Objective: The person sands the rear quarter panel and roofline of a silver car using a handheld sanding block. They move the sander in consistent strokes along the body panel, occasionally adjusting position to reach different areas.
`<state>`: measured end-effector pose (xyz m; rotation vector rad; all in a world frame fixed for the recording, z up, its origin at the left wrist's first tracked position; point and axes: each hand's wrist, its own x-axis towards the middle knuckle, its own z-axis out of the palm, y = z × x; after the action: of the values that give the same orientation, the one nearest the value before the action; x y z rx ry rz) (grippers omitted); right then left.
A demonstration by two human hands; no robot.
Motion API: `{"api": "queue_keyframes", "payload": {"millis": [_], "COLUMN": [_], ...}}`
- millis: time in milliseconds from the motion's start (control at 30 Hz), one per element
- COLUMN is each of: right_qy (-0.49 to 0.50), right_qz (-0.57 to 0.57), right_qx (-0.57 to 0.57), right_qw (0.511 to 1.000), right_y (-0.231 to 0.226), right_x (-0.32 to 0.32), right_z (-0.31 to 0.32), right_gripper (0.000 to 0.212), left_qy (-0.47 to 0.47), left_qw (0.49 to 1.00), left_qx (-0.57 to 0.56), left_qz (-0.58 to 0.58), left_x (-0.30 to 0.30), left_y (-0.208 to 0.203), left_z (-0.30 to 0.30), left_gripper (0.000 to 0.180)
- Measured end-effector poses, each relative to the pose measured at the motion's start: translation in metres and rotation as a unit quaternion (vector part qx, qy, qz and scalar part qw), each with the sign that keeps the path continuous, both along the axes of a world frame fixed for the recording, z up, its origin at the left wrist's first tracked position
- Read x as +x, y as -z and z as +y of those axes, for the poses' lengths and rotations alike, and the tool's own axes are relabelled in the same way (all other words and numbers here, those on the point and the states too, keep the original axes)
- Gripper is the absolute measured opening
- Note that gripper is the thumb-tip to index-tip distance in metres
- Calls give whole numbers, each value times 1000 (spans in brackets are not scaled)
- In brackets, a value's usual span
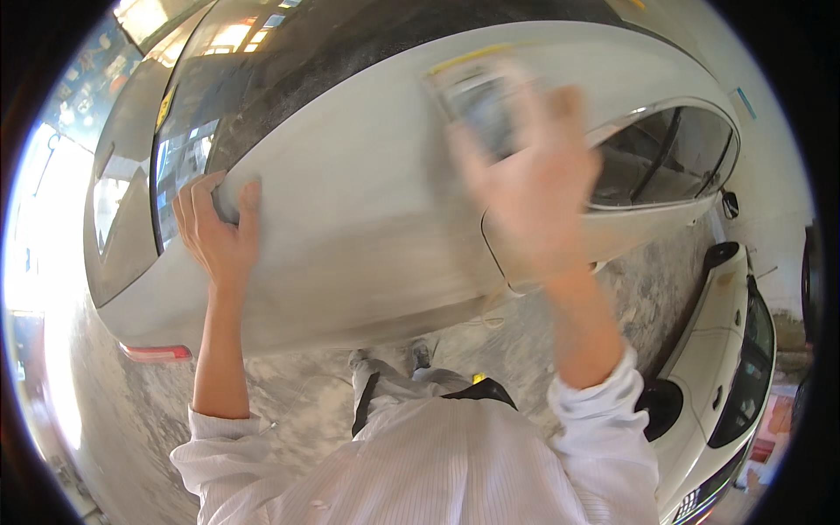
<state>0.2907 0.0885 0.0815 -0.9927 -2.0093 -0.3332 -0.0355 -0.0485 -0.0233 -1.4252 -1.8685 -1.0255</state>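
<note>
A pale grey car body panel with a dull, dusty surface curves across the view in front of me. My right hand is smeared by motion and grips a sanding block with a yellow edge against the upper panel. The block's underside is hidden. Farther left, my left hand rests on the panel's edge beside the dark rear glass. Its thumb stands apart from the bent fingers, with a greyish patch between them that I cannot make out.
Right of my right hand is a dark side window. A red lamp strip sits low on the car's left end. Another white car stands on the right. Below lies dusty concrete floor, with my feet close to the panel.
</note>
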Motion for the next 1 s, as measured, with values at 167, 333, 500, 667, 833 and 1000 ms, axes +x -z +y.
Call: {"api": "queue_keyframes", "payload": {"millis": [167,333,500,667,833,1000], "right_qy": [-142,-29,99,12,-114,57], "right_qz": [-65,-13,113,54,-11,69], "right_qx": [-60,-31,-63,-70,-44,-49], "right_qw": [986,999,987,996,992,995], "right_y": [58,26,-19,39,78,41], "right_x": [-54,-7,16,-60,-86,-23], "right_z": [-78,-32,9,-68,-114,-51], "right_gripper": [61,68,60,61,59,59], "left_qy": [29,38,28,62,112,92], "left_qw": [999,999,999,998,994,995], "left_qx": [-2,-6,1,-4,-1,-27], "left_qz": [-32,-33,-19,-21,1,-13], "left_x": [-2,-2,0,-4,-6,-9], "left_y": [-5,-5,-4,-8,-9,-4], "left_z": [1,-4,1,-2,-7,-10], "left_gripper": [43,41,43,41,42,43]}}
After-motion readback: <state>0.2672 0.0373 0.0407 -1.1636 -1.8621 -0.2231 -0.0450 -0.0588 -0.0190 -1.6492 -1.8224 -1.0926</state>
